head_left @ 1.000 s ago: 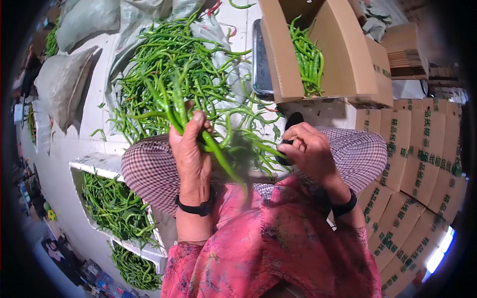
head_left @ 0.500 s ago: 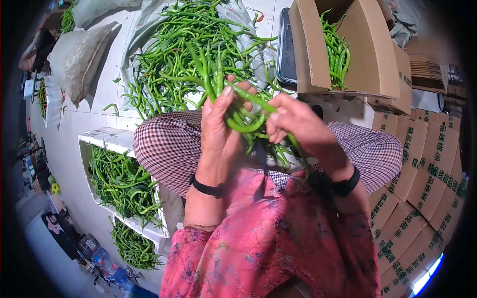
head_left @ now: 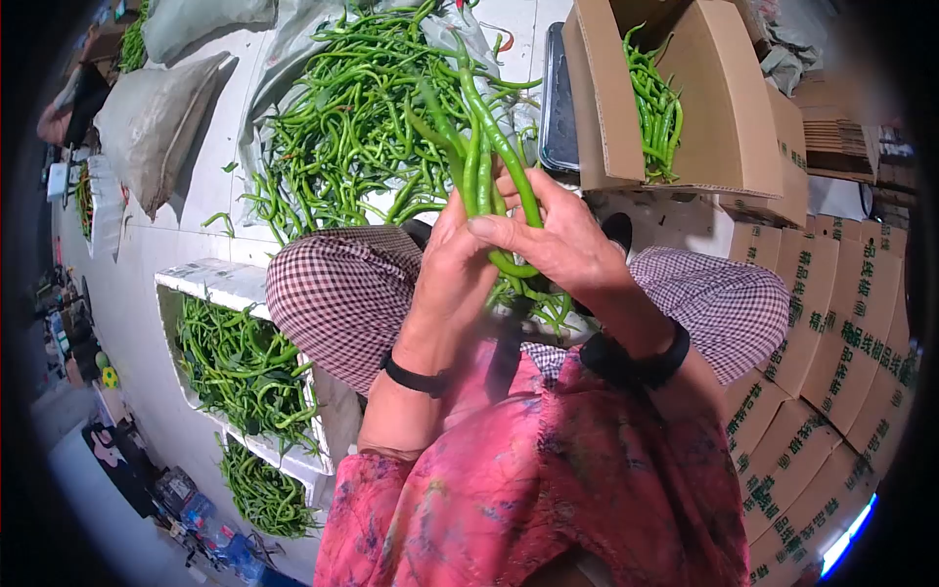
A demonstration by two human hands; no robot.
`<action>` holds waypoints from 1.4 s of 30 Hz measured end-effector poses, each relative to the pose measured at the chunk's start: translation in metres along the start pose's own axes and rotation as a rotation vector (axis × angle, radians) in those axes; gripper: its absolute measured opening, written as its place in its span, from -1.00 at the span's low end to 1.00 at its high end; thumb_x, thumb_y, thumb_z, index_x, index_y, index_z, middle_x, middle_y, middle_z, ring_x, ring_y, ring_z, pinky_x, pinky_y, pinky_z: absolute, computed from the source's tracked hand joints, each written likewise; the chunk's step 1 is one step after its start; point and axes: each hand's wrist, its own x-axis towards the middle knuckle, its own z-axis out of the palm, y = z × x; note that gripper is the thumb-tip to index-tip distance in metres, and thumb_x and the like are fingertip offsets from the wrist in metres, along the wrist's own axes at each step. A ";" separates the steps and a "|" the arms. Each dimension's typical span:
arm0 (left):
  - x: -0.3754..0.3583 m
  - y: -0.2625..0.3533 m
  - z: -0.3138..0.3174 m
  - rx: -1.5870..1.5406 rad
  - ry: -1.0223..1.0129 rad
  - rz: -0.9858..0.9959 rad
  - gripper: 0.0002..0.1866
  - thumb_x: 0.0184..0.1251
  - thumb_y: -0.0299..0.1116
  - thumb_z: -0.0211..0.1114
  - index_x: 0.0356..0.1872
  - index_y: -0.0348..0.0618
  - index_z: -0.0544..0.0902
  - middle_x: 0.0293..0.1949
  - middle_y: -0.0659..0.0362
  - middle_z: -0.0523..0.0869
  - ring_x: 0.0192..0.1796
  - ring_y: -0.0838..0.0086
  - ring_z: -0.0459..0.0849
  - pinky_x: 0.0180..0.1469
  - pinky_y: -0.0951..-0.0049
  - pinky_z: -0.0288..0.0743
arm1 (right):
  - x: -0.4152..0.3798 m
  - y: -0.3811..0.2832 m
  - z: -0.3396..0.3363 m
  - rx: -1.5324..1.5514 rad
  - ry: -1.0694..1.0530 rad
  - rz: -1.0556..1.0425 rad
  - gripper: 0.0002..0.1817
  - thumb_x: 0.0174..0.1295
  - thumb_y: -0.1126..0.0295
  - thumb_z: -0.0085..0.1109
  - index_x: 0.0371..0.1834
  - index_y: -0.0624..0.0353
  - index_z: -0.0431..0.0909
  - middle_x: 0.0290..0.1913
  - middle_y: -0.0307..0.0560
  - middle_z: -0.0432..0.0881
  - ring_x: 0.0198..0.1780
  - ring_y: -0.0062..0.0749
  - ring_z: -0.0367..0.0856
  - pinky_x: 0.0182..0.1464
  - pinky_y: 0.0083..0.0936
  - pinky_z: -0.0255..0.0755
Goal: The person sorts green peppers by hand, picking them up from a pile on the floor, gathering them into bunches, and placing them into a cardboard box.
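Observation:
Between my two hands stands a bunch of long green chili peppers (head_left: 479, 161), tips pointing away from me. My left hand (head_left: 458, 249) is closed around its lower left side. From the right, my right hand (head_left: 553, 230) wraps the same bunch, its thumb lying across the front. Some fingers of both hands are hidden behind the peppers. More green chilies (head_left: 533, 303) lie below the hands, between my knees. Past the bunch, a big heap of green chilies (head_left: 342, 127) spreads over a plastic sheet (head_left: 259, 93) on the floor.
An open cardboard box (head_left: 719, 108) with some chilies stands front right, beside a dark flat tray (head_left: 559, 108). White foam boxes (head_left: 220, 279) of chilies sit at my left. Printed cartons (head_left: 822, 333) are stacked on the right. A stuffed sack (head_left: 156, 122) lies front left.
My right hand has moved left and up against my left hand, and the chili it held apart now lies along the bunch. My left hand has shifted slightly right.

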 end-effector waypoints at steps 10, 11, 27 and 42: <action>0.004 -0.012 -0.019 0.593 0.006 -0.020 -0.22 0.20 -0.50 0.35 0.43 -0.33 0.15 0.25 0.05 0.43 0.28 0.37 0.43 0.33 0.36 0.29 | 0.003 0.004 -0.006 0.356 -0.147 -0.226 -0.67 0.30 0.31 0.19 0.03 0.28 0.49 -0.18 -0.25 0.56 -0.13 -0.64 0.48 -0.04 -0.60 0.40; 0.001 -0.010 -0.015 0.515 0.040 -0.010 -0.17 0.21 -0.50 0.33 0.47 -0.35 0.08 0.28 0.02 0.40 0.31 0.34 0.41 0.34 0.36 0.27 | 0.008 0.009 -0.005 0.358 -0.149 -0.223 -0.67 0.30 0.31 0.19 0.03 0.28 0.49 -0.18 -0.25 0.56 -0.13 -0.64 0.48 -0.04 -0.60 0.40; -0.003 0.018 -0.014 0.439 0.272 0.112 -0.66 0.33 -0.47 0.27 0.12 -0.26 0.54 -0.09 0.16 0.70 -0.06 0.49 0.67 -0.03 0.54 0.52 | 0.033 0.071 -0.029 1.001 -0.318 0.167 -0.55 0.28 0.38 0.18 0.19 0.37 0.39 -0.11 0.04 0.65 -0.11 -0.39 0.66 -0.03 -0.46 0.58; 0.003 0.008 -0.004 0.490 0.246 0.170 -0.66 0.29 -0.40 0.36 0.04 -0.30 0.59 -0.15 0.18 0.68 -0.20 0.55 0.56 -0.09 0.53 0.42 | 0.017 0.049 -0.022 0.589 -0.350 0.214 -0.39 0.18 0.47 0.27 0.34 0.25 0.37 0.04 -0.22 0.60 0.03 -0.58 0.56 0.10 -0.60 0.40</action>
